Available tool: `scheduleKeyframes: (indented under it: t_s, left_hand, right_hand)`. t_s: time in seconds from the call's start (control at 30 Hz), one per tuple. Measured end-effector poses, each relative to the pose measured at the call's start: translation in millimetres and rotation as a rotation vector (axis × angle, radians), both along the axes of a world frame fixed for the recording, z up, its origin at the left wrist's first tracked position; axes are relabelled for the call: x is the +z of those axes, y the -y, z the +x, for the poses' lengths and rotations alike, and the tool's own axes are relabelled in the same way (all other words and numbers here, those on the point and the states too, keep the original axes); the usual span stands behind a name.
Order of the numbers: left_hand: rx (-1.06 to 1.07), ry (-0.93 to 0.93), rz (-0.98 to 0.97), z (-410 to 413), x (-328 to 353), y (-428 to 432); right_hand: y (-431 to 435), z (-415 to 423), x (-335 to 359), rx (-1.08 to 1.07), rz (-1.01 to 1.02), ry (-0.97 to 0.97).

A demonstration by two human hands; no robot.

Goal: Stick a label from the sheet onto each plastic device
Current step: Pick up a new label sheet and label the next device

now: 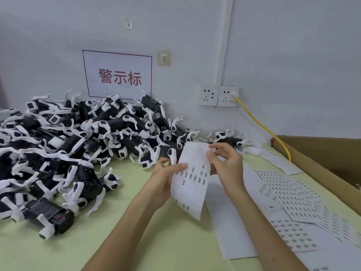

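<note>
I hold a white label sheet upright above the green table; only some small printed labels are left on it. My left hand pinches its left edge with thumb on the front. My right hand grips the upper right edge, fingertips curled at the sheet's top. A big pile of black-and-white plastic devices covers the left and back of the table. One device lies apart at the near left.
More label sheets lie fanned on the table at the right, on blank backing sheets. A cardboard box stands at the far right. A yellow cable runs from the wall sockets. A red-lettered sign hangs on the wall.
</note>
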State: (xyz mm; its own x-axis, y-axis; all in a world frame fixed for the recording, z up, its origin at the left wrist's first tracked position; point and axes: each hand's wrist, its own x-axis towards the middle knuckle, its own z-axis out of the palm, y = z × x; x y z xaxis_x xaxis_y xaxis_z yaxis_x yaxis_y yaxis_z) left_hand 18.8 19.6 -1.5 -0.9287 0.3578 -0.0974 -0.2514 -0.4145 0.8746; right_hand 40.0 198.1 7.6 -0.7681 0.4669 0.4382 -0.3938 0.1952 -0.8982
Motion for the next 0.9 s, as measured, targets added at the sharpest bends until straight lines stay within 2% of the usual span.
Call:
scheduleKeyframes:
  t_s: [0.2,0.3,0.4,0.9]
  left_hand:
    - [0.139,-0.033,0.022,-7,-8,-5]
    - [0.223,-0.053,0.046,-9,-7,-4]
    - [0.284,-0.053,0.063,-10,-6,-2]
    - [0.382,-0.114,0.049,-6,-6,-10]
  right_hand:
    - [9,0,-6,-0.176,0.35,-0.077]
    - [12,2,-7,-0.067,0.497,-0.158]
    - [21,3,-10,0.069,0.598,-0.159]
    - [35,3,-18,-0.061,0.555,-0.07]
